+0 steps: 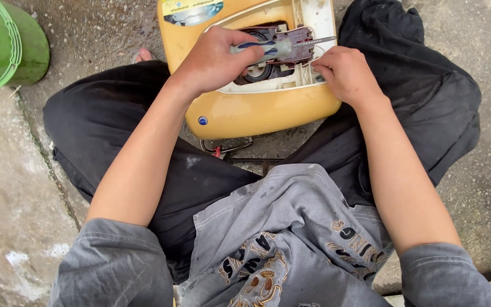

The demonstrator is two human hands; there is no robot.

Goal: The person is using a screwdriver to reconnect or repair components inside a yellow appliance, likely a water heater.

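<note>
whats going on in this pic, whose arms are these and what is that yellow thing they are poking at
This single picture comes from a camera worn on a person's head, looking down, so the two bare arms are that person's own. They sit cross-legged on a concrete floor in dark trousers and a grey printed shirt.

Between their knees lies a yellow plastic appliance casing, opened so that a white inner frame and a dark round part with a brownish piece show inside. What appliance it is, I cannot tell.

The left hand grips a screwdriver with a blue and grey handle, its shaft pointing right across the opening. The right hand rests on the casing's white edge, fingers curled.

A green bucket stands at the top left.
</note>
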